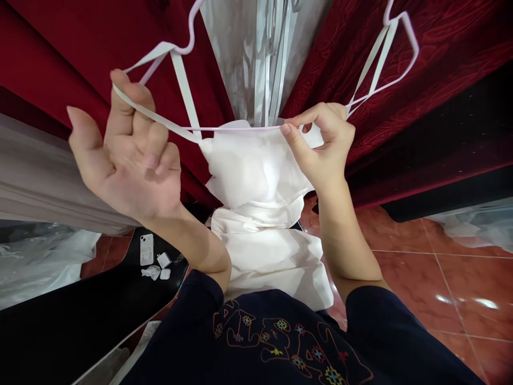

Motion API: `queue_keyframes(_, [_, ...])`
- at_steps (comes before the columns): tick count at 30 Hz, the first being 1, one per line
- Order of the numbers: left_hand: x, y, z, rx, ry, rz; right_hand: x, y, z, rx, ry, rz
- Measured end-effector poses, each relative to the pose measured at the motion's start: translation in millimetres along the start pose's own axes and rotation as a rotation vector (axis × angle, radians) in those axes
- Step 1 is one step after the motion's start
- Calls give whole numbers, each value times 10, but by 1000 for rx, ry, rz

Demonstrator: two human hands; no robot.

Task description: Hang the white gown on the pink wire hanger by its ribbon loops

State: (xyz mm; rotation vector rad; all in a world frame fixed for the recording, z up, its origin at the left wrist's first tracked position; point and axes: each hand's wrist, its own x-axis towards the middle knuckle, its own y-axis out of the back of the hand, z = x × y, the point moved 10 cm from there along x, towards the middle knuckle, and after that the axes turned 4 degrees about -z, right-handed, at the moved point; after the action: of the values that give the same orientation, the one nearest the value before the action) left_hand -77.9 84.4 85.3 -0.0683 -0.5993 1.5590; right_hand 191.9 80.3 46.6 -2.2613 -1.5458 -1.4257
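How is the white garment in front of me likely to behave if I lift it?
The white garment will probably flop, since its lower part slumps in soft folds. The narrow strap looks pliable and may slide or snag, as it bends over the pink hanger.

pink hanger (248,128) cut off at top; right hand (326,141) hides some white fabric (252,176)

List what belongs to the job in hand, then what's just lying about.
In the job:
white garment
its left-side strap, looped over a finger of the left hand
pale pink hanger, its lower bar pinched by the right hand

Lying about, on the black surface:
smartphone
white charger plug
two small white items beside it, unclear
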Motion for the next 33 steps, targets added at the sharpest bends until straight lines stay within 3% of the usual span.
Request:
queue_keyframes(6, [43,-248,-273,46,-1,15,22,58,20,-22,7,-9])
queue_keyframes(12, [-133,-146,-355,136,-37,15,12,23,19,-61,-4,-2])
queue_keyframes(18, [-186,-262,-452,-10,-106,-8,-32,37,-152,-8,32,36])
queue_keyframes(22, [-142,-248,-563,-53,-61,17,12,222,-229,146,73,130])
queue_keyframes(24, [-119,-212,-603,-51,-48,34,33,476,-123,211,95,310])
queue_keyframes(27, [-98,-162,-641,-9,-37,70,43,843,243,261,88,547])
queue_keyframes(30, [-93,-140,-666,14,-35,102,146,904,700,296,-62,484])
queue_keyframes(33, [-85,-146,-675,-23,-44,103,198,805,834,362,-149,345])
